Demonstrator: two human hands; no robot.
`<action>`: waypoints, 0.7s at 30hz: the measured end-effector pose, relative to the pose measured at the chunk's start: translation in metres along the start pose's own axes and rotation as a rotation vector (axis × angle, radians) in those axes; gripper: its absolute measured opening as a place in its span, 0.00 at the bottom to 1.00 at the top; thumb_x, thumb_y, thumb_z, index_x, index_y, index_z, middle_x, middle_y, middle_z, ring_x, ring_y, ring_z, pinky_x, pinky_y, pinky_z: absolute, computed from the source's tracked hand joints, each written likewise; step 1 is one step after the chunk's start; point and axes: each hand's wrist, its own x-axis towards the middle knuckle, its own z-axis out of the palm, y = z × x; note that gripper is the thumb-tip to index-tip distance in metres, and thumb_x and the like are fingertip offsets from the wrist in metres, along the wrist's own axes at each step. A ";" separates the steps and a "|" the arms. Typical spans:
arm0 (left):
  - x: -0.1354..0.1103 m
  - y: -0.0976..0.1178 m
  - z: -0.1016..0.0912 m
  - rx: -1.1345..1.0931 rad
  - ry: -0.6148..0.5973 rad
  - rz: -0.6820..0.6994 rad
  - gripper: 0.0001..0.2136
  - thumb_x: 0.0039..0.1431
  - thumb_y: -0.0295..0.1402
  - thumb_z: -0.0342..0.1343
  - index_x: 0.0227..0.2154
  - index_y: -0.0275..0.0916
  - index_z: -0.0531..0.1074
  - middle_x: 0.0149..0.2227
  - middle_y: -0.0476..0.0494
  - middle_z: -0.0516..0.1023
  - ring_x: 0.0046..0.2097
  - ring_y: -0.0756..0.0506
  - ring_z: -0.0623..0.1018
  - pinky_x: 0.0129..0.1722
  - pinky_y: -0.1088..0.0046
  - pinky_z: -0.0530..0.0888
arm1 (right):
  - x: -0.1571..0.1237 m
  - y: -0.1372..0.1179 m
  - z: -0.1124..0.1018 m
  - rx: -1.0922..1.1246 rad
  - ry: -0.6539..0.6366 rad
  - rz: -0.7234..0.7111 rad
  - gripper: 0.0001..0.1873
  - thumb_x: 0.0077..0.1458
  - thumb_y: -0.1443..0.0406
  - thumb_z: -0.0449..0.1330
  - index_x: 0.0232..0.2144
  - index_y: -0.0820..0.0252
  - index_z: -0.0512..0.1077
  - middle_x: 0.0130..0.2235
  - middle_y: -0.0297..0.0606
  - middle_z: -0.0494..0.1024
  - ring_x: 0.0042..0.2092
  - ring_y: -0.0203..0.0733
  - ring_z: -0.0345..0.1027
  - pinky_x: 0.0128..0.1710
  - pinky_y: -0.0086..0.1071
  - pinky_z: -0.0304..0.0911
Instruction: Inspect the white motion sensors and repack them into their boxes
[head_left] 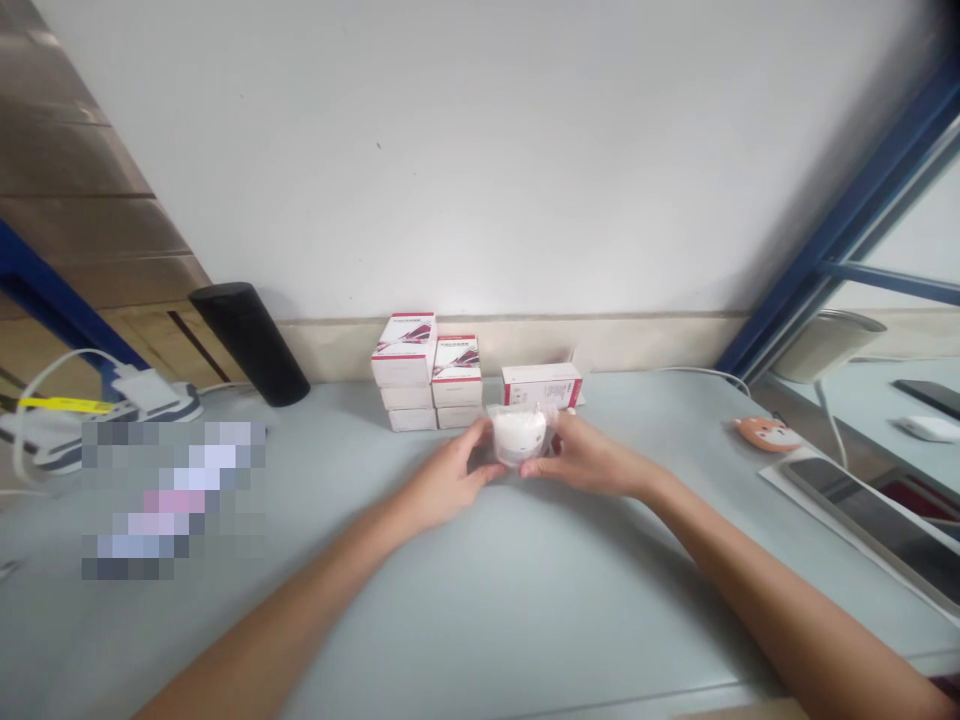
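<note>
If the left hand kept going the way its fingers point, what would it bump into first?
The left hand is touching the bagged white item, which it holds together with the right hand. Past that, it would probably meet the single red-and-white box, though depth is hard to judge.

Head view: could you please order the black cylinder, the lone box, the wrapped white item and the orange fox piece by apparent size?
1. black cylinder
2. lone box
3. wrapped white item and orange fox piece: look alike, so unranked.
</note>
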 end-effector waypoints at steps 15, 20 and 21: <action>0.001 0.000 -0.003 0.003 0.104 0.009 0.17 0.69 0.42 0.59 0.57 0.44 0.71 0.53 0.41 0.82 0.54 0.39 0.80 0.54 0.62 0.76 | 0.001 -0.006 0.004 0.092 0.097 0.025 0.21 0.63 0.52 0.64 0.54 0.53 0.71 0.47 0.39 0.79 0.44 0.45 0.72 0.43 0.38 0.69; -0.003 0.002 -0.003 0.060 0.042 -0.002 0.16 0.68 0.44 0.60 0.54 0.43 0.72 0.48 0.42 0.82 0.48 0.39 0.81 0.50 0.62 0.77 | 0.001 -0.001 0.001 0.124 0.023 0.052 0.19 0.60 0.53 0.67 0.49 0.54 0.72 0.47 0.38 0.81 0.45 0.47 0.74 0.44 0.40 0.71; -0.003 0.004 -0.003 0.057 0.044 0.006 0.17 0.68 0.44 0.60 0.55 0.44 0.71 0.48 0.42 0.82 0.48 0.40 0.81 0.51 0.62 0.77 | 0.001 -0.002 -0.001 0.124 0.022 0.056 0.20 0.60 0.53 0.67 0.49 0.54 0.72 0.46 0.38 0.81 0.45 0.47 0.75 0.45 0.41 0.71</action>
